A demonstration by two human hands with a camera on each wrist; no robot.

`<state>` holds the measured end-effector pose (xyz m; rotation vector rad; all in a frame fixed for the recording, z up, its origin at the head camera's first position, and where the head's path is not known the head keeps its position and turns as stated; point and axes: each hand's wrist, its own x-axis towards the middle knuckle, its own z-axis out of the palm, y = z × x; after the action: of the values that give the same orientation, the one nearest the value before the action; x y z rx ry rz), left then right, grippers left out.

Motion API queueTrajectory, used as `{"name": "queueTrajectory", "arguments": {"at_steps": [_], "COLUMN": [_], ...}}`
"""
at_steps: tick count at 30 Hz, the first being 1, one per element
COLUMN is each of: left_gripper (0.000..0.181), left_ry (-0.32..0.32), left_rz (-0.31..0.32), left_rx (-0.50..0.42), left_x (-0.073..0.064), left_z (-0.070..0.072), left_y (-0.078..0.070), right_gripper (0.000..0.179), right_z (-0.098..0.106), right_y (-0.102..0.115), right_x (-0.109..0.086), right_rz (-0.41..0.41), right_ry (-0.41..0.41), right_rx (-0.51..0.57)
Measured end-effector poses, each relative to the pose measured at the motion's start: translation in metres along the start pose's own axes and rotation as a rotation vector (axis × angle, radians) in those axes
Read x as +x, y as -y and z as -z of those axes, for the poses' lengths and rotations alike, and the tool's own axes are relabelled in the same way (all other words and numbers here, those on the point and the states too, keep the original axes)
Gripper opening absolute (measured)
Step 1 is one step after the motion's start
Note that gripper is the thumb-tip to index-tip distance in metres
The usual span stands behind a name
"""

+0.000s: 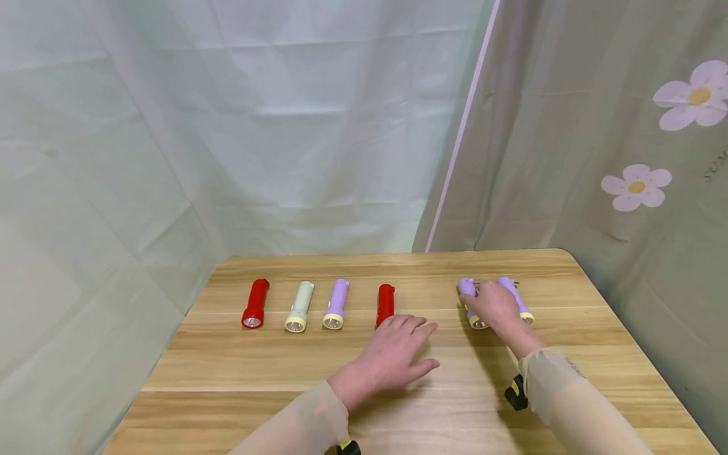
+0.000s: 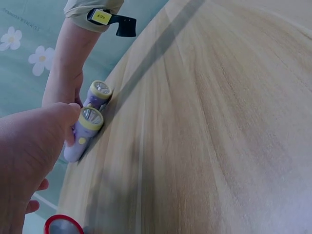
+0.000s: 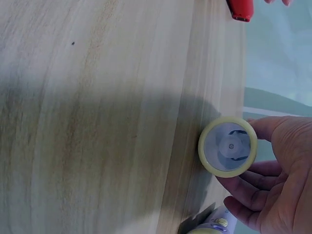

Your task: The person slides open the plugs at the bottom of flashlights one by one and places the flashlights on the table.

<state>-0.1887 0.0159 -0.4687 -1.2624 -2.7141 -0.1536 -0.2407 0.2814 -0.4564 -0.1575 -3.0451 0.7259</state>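
Observation:
My right hand [image 1: 496, 306] grips a purple flashlight [image 1: 466, 288] with a pale yellow rim, its thumb and fingers on either side of the barrel. In the right wrist view the round lens [image 3: 227, 146] of this flashlight faces the camera. Just right of that hand lies another purple flashlight [image 1: 527, 315], partly covered by the hand in the head view. My left hand [image 1: 389, 355], palm down with fingers spread, holds nothing. Its fingers overlap the lower end of a red flashlight [image 1: 385, 300], hiding that flashlight's head.
On the left side of the wooden table [image 1: 273, 373] lie a red flashlight [image 1: 255, 304], a pale green one [image 1: 299, 308] and a purple one [image 1: 337, 304], lenses toward me. Behind the table hangs a light curtain [image 1: 318, 126], with a flowered section [image 1: 637, 188] at the right.

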Motion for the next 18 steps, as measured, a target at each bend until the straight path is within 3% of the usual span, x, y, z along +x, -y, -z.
{"name": "queueTrajectory", "arguments": {"at_steps": [18], "left_gripper": [0.07], "left_ry": [0.014], "left_rz": [0.045], "left_rx": [-0.038], "left_x": [-0.0064], "left_z": [0.0045], "left_y": [0.0097], "right_gripper": [0.024], "right_z": [0.0033], "right_y": [0.001], "right_x": [-0.0002], "right_rz": [0.073], "right_ry": [-0.012], "right_rx": [-0.06]}}
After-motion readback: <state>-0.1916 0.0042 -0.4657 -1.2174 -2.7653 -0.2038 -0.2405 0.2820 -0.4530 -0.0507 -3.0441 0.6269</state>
